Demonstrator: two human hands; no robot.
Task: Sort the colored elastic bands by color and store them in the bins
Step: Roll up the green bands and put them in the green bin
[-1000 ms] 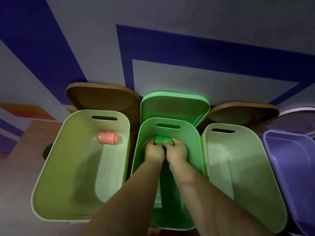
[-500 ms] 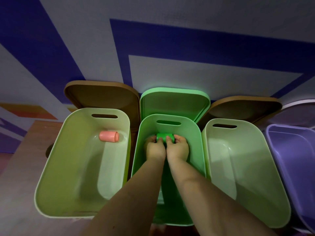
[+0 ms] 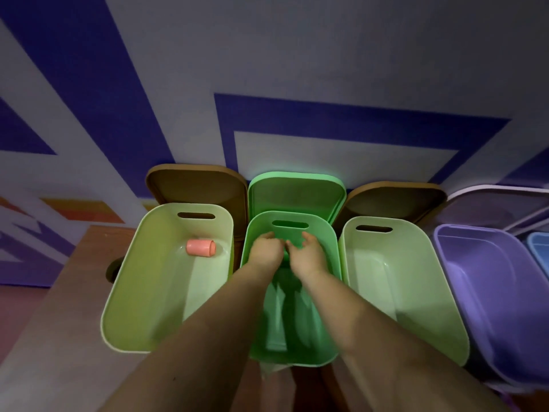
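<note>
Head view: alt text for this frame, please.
Both hands, left hand and right hand, reach into the far end of the bright green bin; what they hold is hidden. A pink band roll lies in the pale green bin to its left; another pale green bin and a purple bin stand on the right.

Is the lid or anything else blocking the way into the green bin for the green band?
Nothing visible does. The green lid stands tipped back behind the green bin, and the left hand and right hand are inside it. The band itself is hidden.
</note>
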